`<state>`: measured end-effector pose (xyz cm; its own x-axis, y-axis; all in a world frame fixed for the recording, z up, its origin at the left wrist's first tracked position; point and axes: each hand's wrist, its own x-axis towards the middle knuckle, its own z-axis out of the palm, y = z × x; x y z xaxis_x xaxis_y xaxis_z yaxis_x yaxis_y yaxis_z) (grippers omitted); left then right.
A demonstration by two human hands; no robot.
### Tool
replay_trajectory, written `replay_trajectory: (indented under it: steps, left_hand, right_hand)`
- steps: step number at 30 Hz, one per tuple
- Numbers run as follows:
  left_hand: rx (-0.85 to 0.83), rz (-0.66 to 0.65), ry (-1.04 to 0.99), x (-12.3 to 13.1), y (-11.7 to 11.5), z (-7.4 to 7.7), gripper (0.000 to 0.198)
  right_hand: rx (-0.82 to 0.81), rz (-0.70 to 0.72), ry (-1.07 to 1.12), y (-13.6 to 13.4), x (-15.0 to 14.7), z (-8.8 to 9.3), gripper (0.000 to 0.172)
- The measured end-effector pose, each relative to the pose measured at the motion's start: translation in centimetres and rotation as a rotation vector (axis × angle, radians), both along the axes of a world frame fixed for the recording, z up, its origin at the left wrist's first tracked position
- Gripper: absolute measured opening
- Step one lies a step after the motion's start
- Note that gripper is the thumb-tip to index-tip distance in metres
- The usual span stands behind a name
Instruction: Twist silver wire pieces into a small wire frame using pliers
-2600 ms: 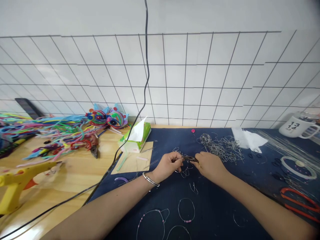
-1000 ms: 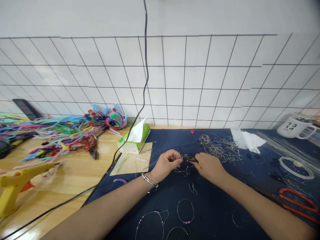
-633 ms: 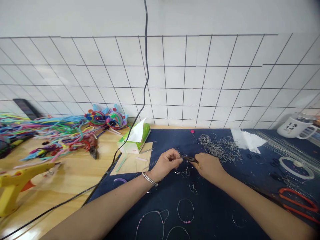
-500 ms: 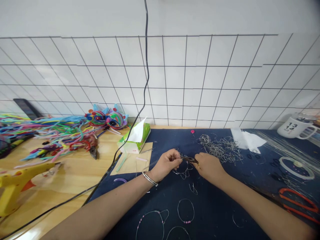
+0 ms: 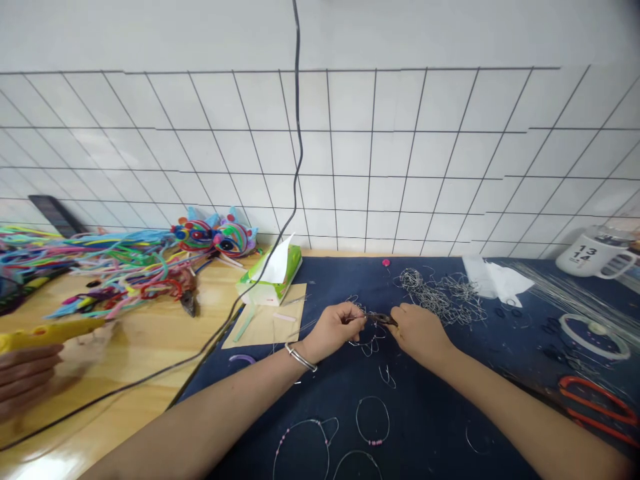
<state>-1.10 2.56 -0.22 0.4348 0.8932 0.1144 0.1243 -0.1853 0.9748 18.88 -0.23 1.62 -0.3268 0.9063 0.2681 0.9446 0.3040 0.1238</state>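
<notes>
My left hand [image 5: 336,328], a silver bangle at its wrist, pinches thin metal wire [image 5: 311,325] between thumb and fingers. Closed around the handles of dark pliers [image 5: 383,319] is my right hand [image 5: 421,335]. The pliers' jaws point left and meet the wire at my left fingertips. Looped wire pieces [image 5: 371,347] lie just below the jaws, partly hidden by my fingers. Nearer to me on the dark blue mat [image 5: 420,413] rest a small wire ring with pink beads [image 5: 375,443] and a larger beaded wire loop [image 5: 283,440].
At left, another person's hand [image 5: 25,380] holds a yellow glue gun [image 5: 55,331]. A black cable [image 5: 297,133] hangs across the view. A tissue pack [image 5: 273,287], pipe cleaners [image 5: 125,253], tangled wire [image 5: 440,297], a white mug [image 5: 585,255] and orange-handled scissors [image 5: 595,400] lie around.
The other person's hand has come in from the left, taken hold of the glue gun and lifted it slightly, shifting the cable. My own hands stay almost in place.
</notes>
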Motion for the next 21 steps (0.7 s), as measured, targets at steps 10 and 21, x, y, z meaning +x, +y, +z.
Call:
replay_trajectory:
  steps: [10,21]
  left_hand:
    - [0.022,-0.007,0.060,0.1,0.3,-0.6,0.019]
    - [0.062,0.062,0.053,0.2,0.0,-0.3,0.014]
  right_hand:
    - [0.035,0.032,-0.030,0.0,-0.1,0.1,0.014]
    - [0.088,0.051,-0.065,-0.2,-0.1,1.2,0.015]
